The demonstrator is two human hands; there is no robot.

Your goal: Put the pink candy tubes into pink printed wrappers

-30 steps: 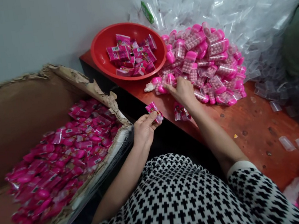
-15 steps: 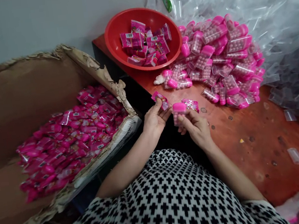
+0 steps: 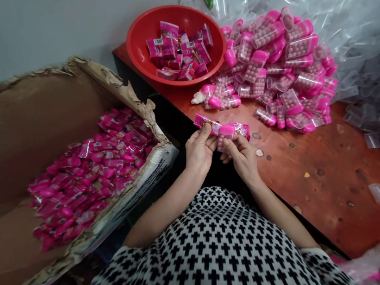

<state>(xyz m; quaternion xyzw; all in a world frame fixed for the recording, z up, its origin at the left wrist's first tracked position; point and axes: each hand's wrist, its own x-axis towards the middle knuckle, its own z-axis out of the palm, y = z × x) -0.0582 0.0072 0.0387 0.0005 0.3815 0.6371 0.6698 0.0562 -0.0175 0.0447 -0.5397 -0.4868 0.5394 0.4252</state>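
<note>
Wrapper: pink printed wrapper (image 3: 202,120), pinched under the thumb of the left hand (image 3: 198,153) in front of the table edge.
Tube: clear tube (image 3: 221,144) of small pink balls with a pink cap (image 3: 226,130), cap end up, gripped between thumb and fingers of the right hand (image 3: 245,157).
Contact: capped end meets or overlaps the right end of the wrapper; cannot tell whether it sits inside.
Table: red-brown tabletop (image 3: 327,199), scuffed and spotted; second wrapper (image 3: 241,129) lies near its edge, just beyond the right hand.
Bowl: red plastic bowl (image 3: 134,51) on the far corner, pink packets (image 3: 172,46) inside.
Heap: filled pink-capped tubes (image 3: 281,69) piled right of the bowl; clear empty tubes (image 3: 351,13) massed behind.
Carton: torn-edged cardboard box (image 3: 32,116) at left, holding many pink wrapped tubes (image 3: 92,174).
</note>
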